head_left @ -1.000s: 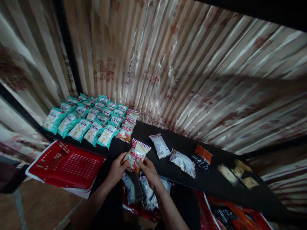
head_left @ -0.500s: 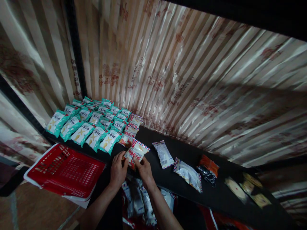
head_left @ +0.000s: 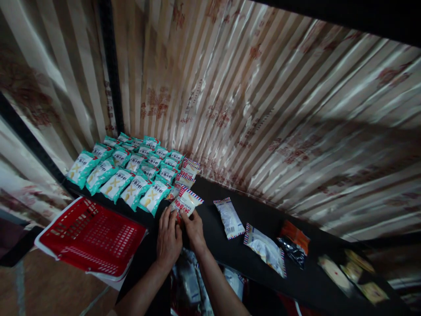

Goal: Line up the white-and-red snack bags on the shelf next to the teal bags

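Note:
My left hand [head_left: 169, 239] and my right hand [head_left: 194, 229] are closed on the lower end of a snack bag [head_left: 188, 200] with red lettering and a striped top edge. The bag's bottom is hidden behind my fingers. It lies at the front of a black shelf [head_left: 210, 228], in line with two like bags, one of them a striped-edge bag [head_left: 190, 166] at the back. Just left of it stand several rows of teal-and-white snack bags [head_left: 154, 195], leaning back on one another.
Two white striped-edge bags, one a bag lying face down [head_left: 229, 218], rest to the right. Beyond are an orange-and-black packet [head_left: 294, 242] and several small pale packets [head_left: 335, 274]. A red basket [head_left: 95, 237] stands lower left. More bags [head_left: 190, 281] sit below my arms.
The snack bag has moved back and down against the bags behind it, with both hands following. My view has shifted slightly, so the shelf items appear further right.

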